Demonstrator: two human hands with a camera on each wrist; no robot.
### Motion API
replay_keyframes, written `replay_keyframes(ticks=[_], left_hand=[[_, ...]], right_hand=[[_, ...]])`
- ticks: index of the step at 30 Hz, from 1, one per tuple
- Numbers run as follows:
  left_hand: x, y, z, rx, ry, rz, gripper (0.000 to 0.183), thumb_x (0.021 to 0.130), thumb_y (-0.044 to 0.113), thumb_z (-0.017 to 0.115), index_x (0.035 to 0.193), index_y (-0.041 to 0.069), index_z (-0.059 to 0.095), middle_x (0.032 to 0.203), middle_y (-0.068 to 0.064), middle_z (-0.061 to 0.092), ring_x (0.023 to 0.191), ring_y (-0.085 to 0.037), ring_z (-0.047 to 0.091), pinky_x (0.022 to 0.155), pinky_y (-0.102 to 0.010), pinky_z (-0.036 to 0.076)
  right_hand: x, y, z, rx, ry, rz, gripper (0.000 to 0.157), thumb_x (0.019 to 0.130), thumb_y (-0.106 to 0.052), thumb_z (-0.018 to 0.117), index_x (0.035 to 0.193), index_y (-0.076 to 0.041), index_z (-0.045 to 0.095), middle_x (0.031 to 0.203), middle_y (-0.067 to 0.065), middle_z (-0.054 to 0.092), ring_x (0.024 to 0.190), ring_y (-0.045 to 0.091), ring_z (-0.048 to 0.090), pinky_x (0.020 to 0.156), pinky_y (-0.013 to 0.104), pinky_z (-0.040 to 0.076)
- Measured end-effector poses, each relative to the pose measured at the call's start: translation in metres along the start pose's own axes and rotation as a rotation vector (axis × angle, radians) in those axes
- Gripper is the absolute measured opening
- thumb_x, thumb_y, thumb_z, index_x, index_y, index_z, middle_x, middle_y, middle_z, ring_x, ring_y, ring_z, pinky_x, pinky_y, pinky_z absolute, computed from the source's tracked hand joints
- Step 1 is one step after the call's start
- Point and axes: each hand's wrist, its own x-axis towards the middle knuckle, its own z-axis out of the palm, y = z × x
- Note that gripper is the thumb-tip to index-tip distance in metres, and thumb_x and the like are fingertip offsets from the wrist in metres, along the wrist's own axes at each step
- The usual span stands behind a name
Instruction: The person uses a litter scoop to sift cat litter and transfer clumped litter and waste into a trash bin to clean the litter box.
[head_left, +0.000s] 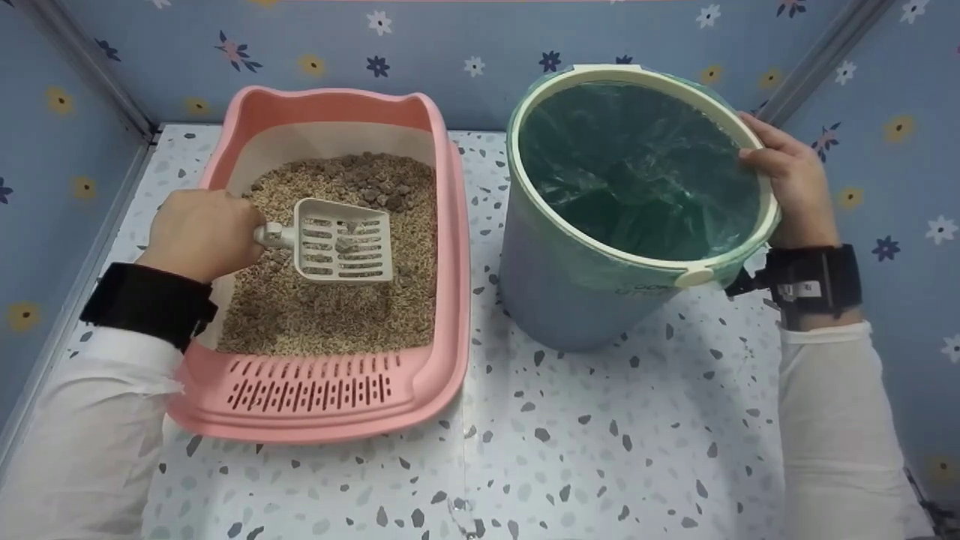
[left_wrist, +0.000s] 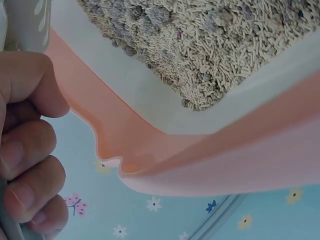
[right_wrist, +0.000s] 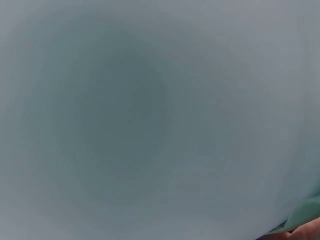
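Note:
My left hand (head_left: 210, 229) grips the handle of a pale grey slotted litter scoop (head_left: 335, 251), level above the pink litter box (head_left: 454, 247). Small greyish bits show at the scoop's slots; whether they lie on it or below I cannot tell. Tan pellet litter (head_left: 330, 322) fills the box, with darker clumps (head_left: 382, 187) toward the back. In the left wrist view, the curled fingers (left_wrist: 35, 185) are close up. My right hand (head_left: 799, 184) holds the rim of a grey-blue trash bin (head_left: 570, 300), thumb inside. A green bag (head_left: 637, 180) lines the bin, which looks tilted.
Both containers stand on a white speckled surface (head_left: 555, 465), the box on the left and the bin on the right. Flower-patterned blue walls (head_left: 465, 37) enclose the back and sides. The bin's blurred side (right_wrist: 150, 125) fills most of the right wrist view.

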Motion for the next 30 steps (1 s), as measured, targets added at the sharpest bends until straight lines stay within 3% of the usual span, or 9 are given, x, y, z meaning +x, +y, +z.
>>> replay_keyframes(ticks=[4, 7, 12, 16, 17, 19, 25, 27, 30], left_hand=[[-0.002, 0.002, 0.003, -0.002, 0.087, 0.002, 0.019, 0.079, 0.016, 0.059, 0.061, 0.012, 0.054, 0.052, -0.002, 0.045, 0.046, -0.021, 0.042, 0.040, -0.038, 0.034], [-0.003, 0.004, 0.007, 0.000, 0.217, 0.015, 0.021, 0.075, 0.011, 0.061, 0.058, 0.012, 0.048, 0.049, -0.002, 0.042, 0.044, -0.022, 0.039, 0.040, -0.038, 0.033], [-0.005, 0.007, 0.014, 0.002, 0.491, 0.063, 0.023, 0.066, 0.000, 0.050, 0.053, 0.013, 0.036, 0.044, -0.001, 0.037, 0.040, -0.022, 0.035, 0.042, -0.038, 0.031], [-0.005, 0.008, 0.014, 0.005, 0.607, 0.080, 0.022, 0.064, -0.001, 0.048, 0.053, 0.013, 0.035, 0.043, -0.002, 0.036, 0.039, -0.023, 0.034, 0.042, -0.037, 0.030], [-0.005, 0.008, 0.013, 0.004, 0.604, 0.078, 0.023, 0.065, -0.001, 0.049, 0.053, 0.013, 0.034, 0.043, -0.002, 0.035, 0.039, -0.022, 0.033, 0.042, -0.036, 0.029], [-0.006, 0.009, 0.009, -0.004, 0.533, 0.048, 0.025, 0.067, 0.002, 0.052, 0.054, 0.013, 0.034, 0.043, -0.001, 0.034, 0.040, -0.022, 0.033, 0.042, -0.035, 0.028], [-0.011, 0.009, -0.007, -0.044, 0.167, -0.081, 0.025, 0.080, 0.020, 0.059, 0.061, 0.014, 0.042, 0.050, -0.002, 0.039, 0.046, -0.020, 0.038, 0.037, -0.034, 0.027], [-0.012, 0.009, -0.010, -0.075, 0.116, -0.088, 0.026, 0.081, 0.023, 0.059, 0.062, 0.014, 0.044, 0.052, -0.003, 0.042, 0.047, -0.021, 0.041, 0.037, -0.035, 0.029], [-0.013, 0.010, -0.016, -0.113, 0.093, -0.093, 0.030, 0.081, 0.026, 0.059, 0.059, 0.013, 0.042, 0.053, -0.003, 0.044, 0.049, -0.022, 0.042, 0.038, -0.035, 0.029]], right_hand=[[0.000, 0.000, 0.000, 0.003, 0.008, 0.007, 0.050, 0.087, 0.000, 0.059, 0.135, -0.014, 0.052, 0.145, 0.010, 0.040, 0.115, 0.020, 0.056, 0.083, 0.025, 0.051], [0.001, 0.000, 0.000, 0.016, 0.011, 0.011, 0.050, 0.087, 0.000, 0.060, 0.134, -0.014, 0.053, 0.143, 0.011, 0.043, 0.114, 0.020, 0.057, 0.083, 0.025, 0.051], [0.001, 0.000, 0.000, 0.023, 0.009, 0.014, 0.050, 0.086, 0.001, 0.061, 0.133, -0.013, 0.053, 0.140, 0.010, 0.046, 0.111, 0.020, 0.059, 0.082, 0.026, 0.051], [0.001, 0.000, 0.000, 0.048, -0.003, 0.015, 0.051, 0.086, 0.002, 0.060, 0.134, -0.012, 0.052, 0.142, 0.010, 0.043, 0.115, 0.020, 0.056, 0.084, 0.025, 0.051], [0.001, 0.000, 0.000, 0.059, -0.007, 0.017, 0.051, 0.086, 0.002, 0.060, 0.135, -0.012, 0.052, 0.143, 0.010, 0.041, 0.117, 0.020, 0.055, 0.084, 0.025, 0.051], [0.001, 0.000, 0.000, 0.072, -0.013, 0.016, 0.051, 0.087, 0.002, 0.059, 0.135, -0.012, 0.052, 0.145, 0.009, 0.040, 0.120, 0.020, 0.053, 0.084, 0.024, 0.051], [0.000, -0.001, 0.001, 0.067, -0.006, 0.013, 0.049, 0.086, 0.002, 0.060, 0.133, -0.011, 0.054, 0.141, 0.009, 0.045, 0.118, 0.020, 0.055, 0.083, 0.024, 0.051], [0.000, -0.001, 0.001, 0.070, -0.003, 0.015, 0.049, 0.086, 0.001, 0.061, 0.133, -0.011, 0.054, 0.139, 0.009, 0.047, 0.116, 0.020, 0.056, 0.083, 0.025, 0.051], [0.000, -0.001, 0.002, 0.061, 0.002, 0.018, 0.049, 0.086, 0.001, 0.061, 0.133, -0.012, 0.054, 0.139, 0.009, 0.047, 0.116, 0.020, 0.056, 0.084, 0.025, 0.051]])
